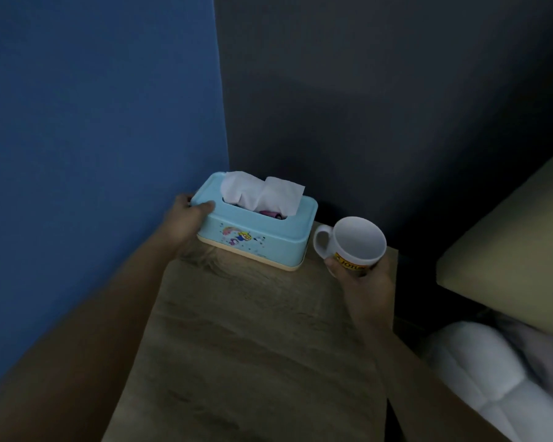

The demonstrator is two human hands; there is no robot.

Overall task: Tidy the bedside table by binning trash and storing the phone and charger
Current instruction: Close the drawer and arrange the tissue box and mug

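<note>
Just two hands: left hand [190, 215] on one tissue box [256, 232] (blue), right hand [363, 279] around one mug [353, 242].

Dim corner: blue wall [93, 122] meets dark grey wall [380, 90].

We count one bedside table [237, 362], and on it one light-blue tissue box [259, 237] with one white tissue [262, 194] standing out of its slot. We see one white mug [351, 244]. Two hands are in view, one left hand [189, 218] and one right hand [361, 282]. We count one white pillow [479, 378] at the lower right
</note>
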